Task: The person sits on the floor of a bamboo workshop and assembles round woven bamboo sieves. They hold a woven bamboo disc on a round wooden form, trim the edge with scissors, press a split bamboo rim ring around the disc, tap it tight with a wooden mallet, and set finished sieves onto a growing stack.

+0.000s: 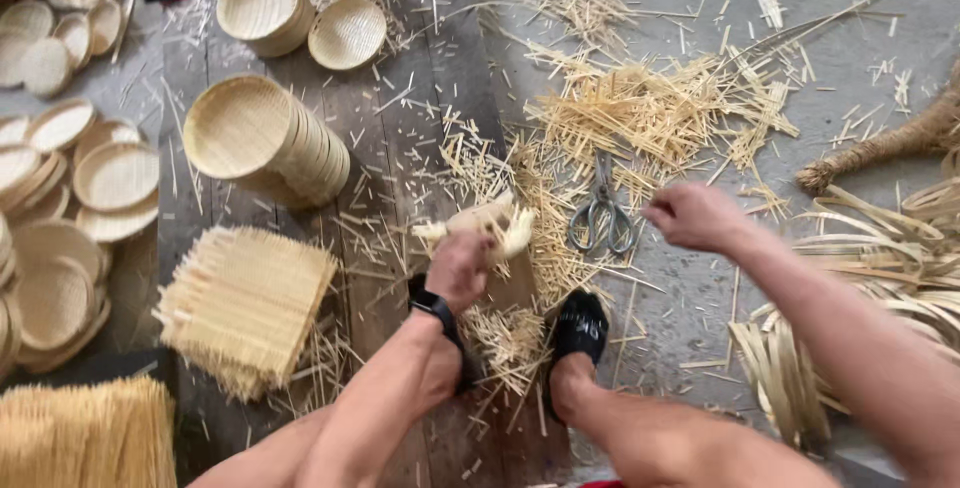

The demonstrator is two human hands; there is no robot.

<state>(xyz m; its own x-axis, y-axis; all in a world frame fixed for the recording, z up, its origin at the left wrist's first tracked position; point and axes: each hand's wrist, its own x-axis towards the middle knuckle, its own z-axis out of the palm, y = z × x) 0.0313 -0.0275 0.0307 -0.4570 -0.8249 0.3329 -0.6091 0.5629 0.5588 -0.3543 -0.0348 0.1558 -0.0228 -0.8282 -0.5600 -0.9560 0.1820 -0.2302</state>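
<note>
A person sits on the floor (880, 8) and looks down at their own hands, legs and one foot in a black sandal (580, 333). The left hand (458, 266), with a black watch (432, 304) on the wrist, sits near the centre of the view. Its fingers are curled tight around a small, pale woven basket piece (490, 223), which juts out toward 12 o'clock from the fist. The right hand (695, 216) is at 3 o'clock from the left hand, apart from it, with its fingers pressed together in a loose fist; whether they pinch a thin strip cannot be told.

A pair of metal scissors (602, 213) lies on the floor between the two hands, just beside the basket piece, on a scatter of straw-coloured cuttings (640, 113) that spreads toward 12 and 1 o'clock. Under the left hand run dark wooden planks (400, 158), also littered with cuttings.

At 9 o'clock from the left hand lies a stack of flat square woven mats (245, 303). At 10 o'clock a stack of round shallow baskets (262, 140) leans on its side, with two more round baskets (300, 18) at 11 o'clock. Many round trays (70, 178) crowd the far left edge. At 3 to 4 o'clock, beyond the right arm, lie loops of flat bamboo strips (890, 258), and a rough twine broom (890, 143) rests at 2 o'clock
</note>
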